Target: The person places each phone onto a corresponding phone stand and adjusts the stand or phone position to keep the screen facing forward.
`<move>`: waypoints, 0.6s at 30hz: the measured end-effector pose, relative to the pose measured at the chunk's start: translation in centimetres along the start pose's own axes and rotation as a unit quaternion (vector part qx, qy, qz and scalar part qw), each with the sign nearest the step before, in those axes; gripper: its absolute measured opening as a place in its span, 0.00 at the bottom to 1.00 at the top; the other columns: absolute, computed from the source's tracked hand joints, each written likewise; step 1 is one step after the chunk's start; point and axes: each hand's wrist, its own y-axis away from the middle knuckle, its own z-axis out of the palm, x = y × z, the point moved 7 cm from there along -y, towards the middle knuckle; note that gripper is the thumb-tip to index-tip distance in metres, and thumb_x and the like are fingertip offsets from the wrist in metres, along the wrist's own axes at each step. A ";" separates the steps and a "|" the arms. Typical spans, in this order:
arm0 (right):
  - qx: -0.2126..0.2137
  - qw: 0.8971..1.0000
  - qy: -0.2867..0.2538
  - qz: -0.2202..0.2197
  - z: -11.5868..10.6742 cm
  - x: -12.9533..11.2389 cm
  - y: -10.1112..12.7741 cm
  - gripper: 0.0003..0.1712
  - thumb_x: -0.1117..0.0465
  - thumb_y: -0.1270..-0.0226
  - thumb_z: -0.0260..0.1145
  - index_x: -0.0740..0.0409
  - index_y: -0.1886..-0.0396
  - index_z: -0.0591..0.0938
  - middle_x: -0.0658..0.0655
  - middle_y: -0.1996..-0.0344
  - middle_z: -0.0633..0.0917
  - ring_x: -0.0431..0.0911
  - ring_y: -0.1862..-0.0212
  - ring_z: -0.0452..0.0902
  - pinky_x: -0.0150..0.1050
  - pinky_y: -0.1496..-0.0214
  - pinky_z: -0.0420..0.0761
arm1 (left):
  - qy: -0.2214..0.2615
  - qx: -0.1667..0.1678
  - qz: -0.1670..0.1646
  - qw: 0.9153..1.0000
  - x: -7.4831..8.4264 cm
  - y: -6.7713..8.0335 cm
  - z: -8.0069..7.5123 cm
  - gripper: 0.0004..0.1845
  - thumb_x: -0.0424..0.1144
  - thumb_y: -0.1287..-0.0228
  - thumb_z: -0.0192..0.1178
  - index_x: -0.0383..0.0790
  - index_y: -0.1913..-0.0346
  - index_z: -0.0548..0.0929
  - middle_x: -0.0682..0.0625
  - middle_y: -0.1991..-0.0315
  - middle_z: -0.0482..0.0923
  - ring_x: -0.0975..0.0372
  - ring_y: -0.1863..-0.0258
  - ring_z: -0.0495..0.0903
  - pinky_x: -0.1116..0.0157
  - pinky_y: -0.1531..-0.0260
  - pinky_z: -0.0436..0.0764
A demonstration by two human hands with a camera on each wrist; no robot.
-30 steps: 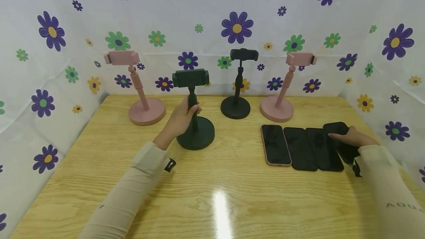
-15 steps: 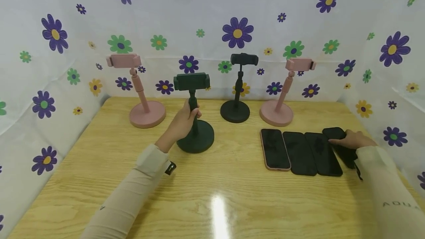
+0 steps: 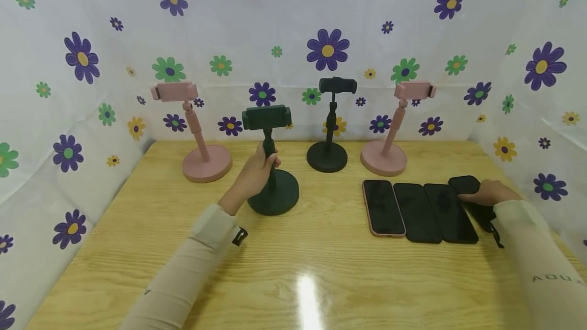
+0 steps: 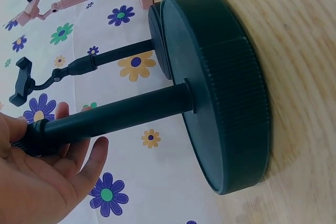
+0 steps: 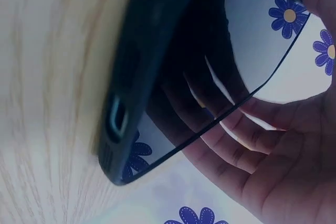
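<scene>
My left hand (image 3: 252, 174) grips the post of a dark green phone stand (image 3: 267, 117), thumb and fingers wrapped below its clamp. In the left wrist view the stand's thick round base (image 4: 231, 93) rests on the table. At the table's right side my right hand (image 3: 494, 192) holds a dark phone (image 3: 464, 184), the rightmost of a row. From the right wrist, the phone's glossy screen (image 5: 178, 72) mirrors the fingers, which lie along one long edge, with the thumb toward the other. Left of it lie two black phones (image 3: 451, 213) and a phone in a pink case (image 3: 384, 208).
Behind stand a pink phone stand (image 3: 207, 163) at left, a smaller black stand (image 3: 327, 158) in the middle and another pink stand (image 3: 383, 158) at right. A white flowered cloth (image 3: 275, 19) encloses the wooden table (image 3: 344, 264) at the back and sides.
The head view has tilted up, so everything sits a little lower in it. Both hands keep their holds on the green stand and the rightmost phone.
</scene>
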 end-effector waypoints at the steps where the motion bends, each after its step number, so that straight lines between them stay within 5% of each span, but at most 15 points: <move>1: 0.003 1.000 -0.007 -0.001 0.0 0.0 0.0 0.48 0.37 0.42 0.58 0.87 0.54 0.70 0.74 0.69 0.78 0.55 0.68 0.74 0.47 0.62 0.77 | -0.001 0.000 0.000 1.000 0.0 0.0 0.0 0.12 0.38 0.24 0.39 0.33 0.47 0.62 0.38 0.59 0.77 0.48 0.54 0.77 0.49 0.45 0.74; 5: 0.009 1.000 -0.015 -0.002 0.1 -0.1 -0.1 0.43 0.40 0.41 0.58 0.84 0.60 0.74 0.63 0.76 0.75 0.50 0.72 0.70 0.41 0.69 0.73 | -0.003 -0.002 -0.003 1.000 -0.1 -0.1 0.1 0.13 0.40 0.24 0.38 0.33 0.46 0.61 0.38 0.58 0.77 0.48 0.54 0.77 0.49 0.45 0.73; 12: 0.019 1.000 -0.013 -0.005 -0.1 -0.5 0.0 0.47 0.40 0.41 0.58 0.87 0.51 0.69 0.78 0.64 0.77 0.56 0.69 0.74 0.46 0.68 0.76 | -0.003 -0.005 -0.005 1.000 -0.1 0.1 0.1 0.14 0.40 0.24 0.38 0.33 0.46 0.61 0.38 0.58 0.77 0.49 0.54 0.77 0.49 0.45 0.73; 18: 0.004 1.000 -0.005 0.008 -0.1 -1.1 -0.2 0.51 0.40 0.39 0.54 0.89 0.44 0.61 0.87 0.51 0.68 0.73 0.55 0.72 0.55 0.60 0.77 | -0.005 -0.004 -0.005 1.000 0.0 0.1 0.0 0.13 0.40 0.24 0.38 0.33 0.46 0.61 0.38 0.59 0.77 0.48 0.54 0.77 0.49 0.45 0.73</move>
